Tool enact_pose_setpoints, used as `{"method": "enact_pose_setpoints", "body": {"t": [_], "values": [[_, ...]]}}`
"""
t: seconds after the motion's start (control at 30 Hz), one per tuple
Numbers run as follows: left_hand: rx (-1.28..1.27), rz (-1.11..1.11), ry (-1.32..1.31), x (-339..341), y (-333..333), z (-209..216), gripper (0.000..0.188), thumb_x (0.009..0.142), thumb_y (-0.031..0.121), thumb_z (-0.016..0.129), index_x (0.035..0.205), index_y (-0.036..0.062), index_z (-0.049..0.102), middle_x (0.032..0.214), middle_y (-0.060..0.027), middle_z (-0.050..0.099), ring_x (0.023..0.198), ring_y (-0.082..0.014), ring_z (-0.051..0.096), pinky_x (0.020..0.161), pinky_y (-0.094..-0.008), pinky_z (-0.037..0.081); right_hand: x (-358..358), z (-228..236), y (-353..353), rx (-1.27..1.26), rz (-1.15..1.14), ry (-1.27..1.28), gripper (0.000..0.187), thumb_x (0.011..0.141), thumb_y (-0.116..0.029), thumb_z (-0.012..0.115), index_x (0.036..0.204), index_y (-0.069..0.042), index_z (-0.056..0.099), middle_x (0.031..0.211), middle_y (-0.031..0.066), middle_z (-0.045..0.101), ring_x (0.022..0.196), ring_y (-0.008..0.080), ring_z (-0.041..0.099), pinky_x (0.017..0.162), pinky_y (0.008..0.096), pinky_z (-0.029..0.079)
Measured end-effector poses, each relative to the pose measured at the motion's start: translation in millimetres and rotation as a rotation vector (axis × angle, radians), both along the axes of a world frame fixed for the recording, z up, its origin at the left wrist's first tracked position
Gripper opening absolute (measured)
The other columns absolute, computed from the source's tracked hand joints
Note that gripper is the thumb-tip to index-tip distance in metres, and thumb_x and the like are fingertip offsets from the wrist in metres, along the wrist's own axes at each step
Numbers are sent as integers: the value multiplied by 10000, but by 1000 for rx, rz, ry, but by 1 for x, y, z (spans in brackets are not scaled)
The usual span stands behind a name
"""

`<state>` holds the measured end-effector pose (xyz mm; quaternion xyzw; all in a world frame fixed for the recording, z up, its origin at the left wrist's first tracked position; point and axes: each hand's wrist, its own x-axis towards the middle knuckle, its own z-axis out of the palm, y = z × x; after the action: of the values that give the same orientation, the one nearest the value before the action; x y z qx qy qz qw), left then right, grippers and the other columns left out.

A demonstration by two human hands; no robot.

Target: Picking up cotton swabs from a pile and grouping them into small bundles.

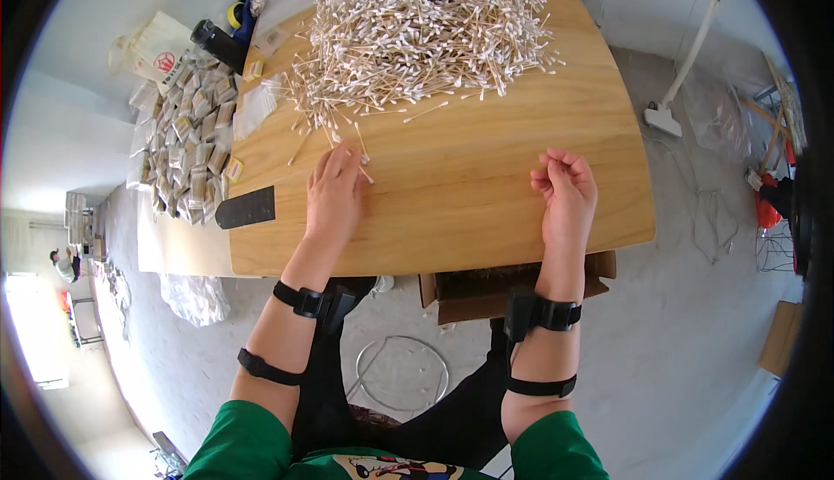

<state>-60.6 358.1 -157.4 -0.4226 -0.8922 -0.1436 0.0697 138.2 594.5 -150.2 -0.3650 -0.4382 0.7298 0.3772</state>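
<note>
A large heap of cotton swabs (426, 33) with wooden sticks and white tips covers the far part of the wooden table (469, 185). At the heap's near left edge, my left hand (334, 198) is closed over a few loose swabs, whose tips poke out around its fingers. The fingers partly hide how those swabs are gripped. My right hand (569, 193) is over the table's right side, apart from the heap. Its fingers are curled in toward the thumb, and nothing shows in them. One stray swab (426, 112) lies just in front of the heap.
Many small packed bags of swabs (187, 145) are piled left of the table. Near them are a black bottle (217, 44), clear plastic sleeves (254, 111) and a black strip (247, 208). An open cardboard box (473, 297) sits below the front edge. A white stand (665, 119) is at right.
</note>
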Motion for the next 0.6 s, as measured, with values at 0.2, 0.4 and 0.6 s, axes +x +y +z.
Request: {"method": "enact_pose_setpoints", "body": {"t": [0.2, 0.4, 0.6], "values": [[231, 145, -190, -23, 4, 19, 112, 824, 137, 611, 839, 33, 650, 998, -107, 595, 1003, -304, 535, 870, -384, 440, -2, 0, -3, 49, 2, 9, 88, 910, -38, 524, 963, -7, 587, 876, 57, 612, 682, 123, 585, 621, 236, 476], [-3, 186, -204, -37, 34, 22, 111, 752, 151, 676, 728, 47, 645, 888, -131, 569, 933, -302, 541, 776, -403, 459, -6, 4, -4, 59, 5, -5, 90, 909, -30, 519, 959, -5, 589, 869, 55, 607, 684, 122, 584, 621, 233, 477], [235, -240, -254, 63, 50, 19, 112, 735, 36, 646, 827, 27, 583, 813, -151, 560, 805, -330, 551, 703, -406, 451, -1, -2, -1, 61, 4, -42, 92, 909, -31, 516, 959, -2, 588, 871, 56, 609, 684, 123, 580, 618, 237, 475]]}}
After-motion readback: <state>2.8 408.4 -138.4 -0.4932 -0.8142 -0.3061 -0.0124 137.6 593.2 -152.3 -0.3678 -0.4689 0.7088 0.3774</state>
